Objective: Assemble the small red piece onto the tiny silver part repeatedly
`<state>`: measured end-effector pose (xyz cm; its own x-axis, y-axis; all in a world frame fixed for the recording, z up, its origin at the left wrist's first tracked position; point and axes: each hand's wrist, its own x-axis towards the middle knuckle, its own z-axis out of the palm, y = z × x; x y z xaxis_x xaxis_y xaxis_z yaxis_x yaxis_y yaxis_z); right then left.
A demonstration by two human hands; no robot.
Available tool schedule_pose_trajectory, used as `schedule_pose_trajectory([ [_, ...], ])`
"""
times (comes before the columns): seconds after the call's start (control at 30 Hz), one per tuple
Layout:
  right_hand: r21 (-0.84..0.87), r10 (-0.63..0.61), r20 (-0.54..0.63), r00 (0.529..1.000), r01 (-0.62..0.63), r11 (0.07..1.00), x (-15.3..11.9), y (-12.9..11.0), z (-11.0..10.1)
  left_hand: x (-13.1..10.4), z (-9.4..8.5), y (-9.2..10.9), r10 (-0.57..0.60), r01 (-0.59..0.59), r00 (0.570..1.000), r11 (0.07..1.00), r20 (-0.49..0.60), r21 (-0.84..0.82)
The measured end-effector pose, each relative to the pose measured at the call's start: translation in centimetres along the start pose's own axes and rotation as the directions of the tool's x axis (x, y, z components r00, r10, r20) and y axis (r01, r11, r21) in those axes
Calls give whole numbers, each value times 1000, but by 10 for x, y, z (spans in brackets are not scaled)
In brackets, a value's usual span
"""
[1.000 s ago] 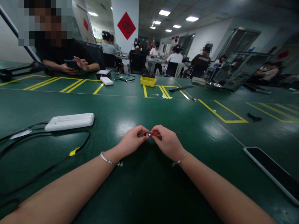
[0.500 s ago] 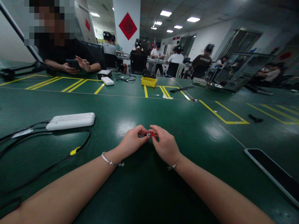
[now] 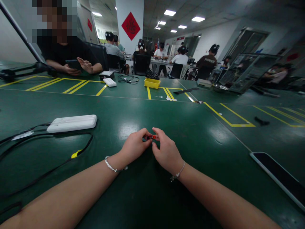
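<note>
A small object [image 3: 150,137], red-orange at one end and dark at the other, is between my hands above the green table. It is too small for me to make out its kind. My left hand [image 3: 135,142] is closed, pinching its dark end between thumb and fingers. Around the orange end curves my right hand [image 3: 168,149], its thumb and index finger apart. Whether a right finger behind the object touches it, I cannot tell.
On the left lie a white power bank [image 3: 72,123] and black cables [image 3: 54,168]. A phone [image 3: 278,178] rests at the right. Farther back stand a yellow bin [image 3: 152,83] and a tilted metal frame [image 3: 247,73]. Across the table a person [image 3: 69,57] holds a phone.
My right thumb has moved down, away from the small object, and the right hand has opened a little. The left hand keeps its pinch in nearly the same place.
</note>
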<state>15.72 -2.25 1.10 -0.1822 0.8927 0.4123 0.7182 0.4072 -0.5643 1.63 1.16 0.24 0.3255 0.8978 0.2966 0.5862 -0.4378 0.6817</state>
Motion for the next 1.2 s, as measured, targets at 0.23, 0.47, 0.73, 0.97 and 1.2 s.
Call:
schedule_pose_trajectory([
  [0.23,40,22,25,999,-23,999,-4,-4,3,-2,1,0,11,-12,1000,981,3,192],
  [0.47,142,38,29,999,-42,989,-6,-5,3,-3,1,0,39,-41,999,961,13,273],
  [0.73,232,-46,69,997,29,972,-6,-3,-4,-1,-2,-2,56,-57,998,994,15,90],
  [0.97,260,-102,114,988,70,963,-7,-4,-7,-1,0,-6,25,-25,1000,999,16,41],
  [1.2,560,240,1,971,-199,804,8,11,-7,0,0,-1,-6,5,1000,990,-5,-139],
])
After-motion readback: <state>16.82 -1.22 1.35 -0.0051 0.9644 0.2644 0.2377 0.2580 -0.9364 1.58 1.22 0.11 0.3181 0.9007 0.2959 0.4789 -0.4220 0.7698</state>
